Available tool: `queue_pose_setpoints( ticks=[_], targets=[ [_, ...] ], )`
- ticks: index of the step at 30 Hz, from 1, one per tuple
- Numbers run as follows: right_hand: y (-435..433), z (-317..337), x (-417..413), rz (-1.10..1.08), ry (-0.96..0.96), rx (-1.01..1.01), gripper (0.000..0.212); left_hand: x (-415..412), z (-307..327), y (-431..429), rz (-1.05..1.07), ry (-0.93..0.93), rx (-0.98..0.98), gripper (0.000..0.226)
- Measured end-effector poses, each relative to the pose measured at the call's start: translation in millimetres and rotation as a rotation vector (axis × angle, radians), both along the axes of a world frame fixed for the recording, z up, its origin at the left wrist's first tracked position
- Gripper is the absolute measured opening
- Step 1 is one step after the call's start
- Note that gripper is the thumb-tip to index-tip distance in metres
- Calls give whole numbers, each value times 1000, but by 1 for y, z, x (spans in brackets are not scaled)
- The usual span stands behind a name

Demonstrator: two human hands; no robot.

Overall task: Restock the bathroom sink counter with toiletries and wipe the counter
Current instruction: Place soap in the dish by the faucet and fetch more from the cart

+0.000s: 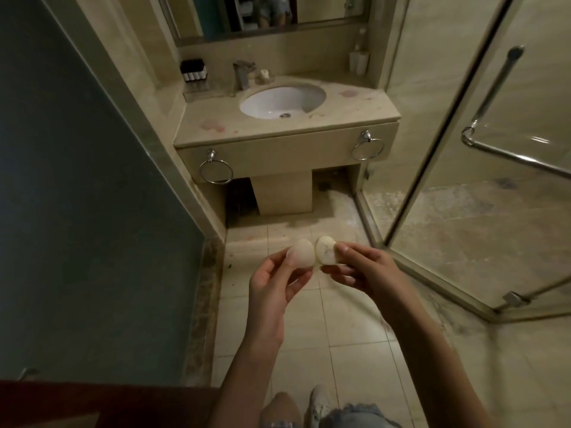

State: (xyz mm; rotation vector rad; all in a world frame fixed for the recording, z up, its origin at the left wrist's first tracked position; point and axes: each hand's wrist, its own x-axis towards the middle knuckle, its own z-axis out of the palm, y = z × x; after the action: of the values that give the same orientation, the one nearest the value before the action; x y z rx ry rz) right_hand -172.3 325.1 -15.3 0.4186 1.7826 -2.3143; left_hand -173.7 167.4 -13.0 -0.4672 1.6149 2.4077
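I stand on the tiled floor a step back from the beige sink counter (216,118), which carries pinkish stains. My left hand (275,285) pinches a small round pale soap bar (301,253). Beside it, my right hand (361,267) holds a second round soap (324,249) by its edge, its flat face turned up. The two soaps nearly touch, held above the floor in front of the counter. The white basin (281,101) and a metal tap (242,74) sit in the counter's middle.
A black holder of small white bottles (193,71) stands at the counter's back left, a soap dish (264,76) by the tap, and a white cup holder (358,61) on the right wall. Two towel rings (216,171) hang below. A glass shower door (463,149) stands right.
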Motion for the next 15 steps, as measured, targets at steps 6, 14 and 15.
queue_pose_setpoints(
  ticks=[6, 14, 15],
  targets=[
    [7, -11, -42, 24, -73, -54, 25, -42, -9, 5, 59, -42, 17, 19],
    [17, -21, -120, -28, -123, -107, 26, -126, -24, 14, -7, -56, 16, 16],
    [17, -20, -134, -19, -119, -98, 30, -141, -24, 13, -11, -60, 21, 16]
  ],
)
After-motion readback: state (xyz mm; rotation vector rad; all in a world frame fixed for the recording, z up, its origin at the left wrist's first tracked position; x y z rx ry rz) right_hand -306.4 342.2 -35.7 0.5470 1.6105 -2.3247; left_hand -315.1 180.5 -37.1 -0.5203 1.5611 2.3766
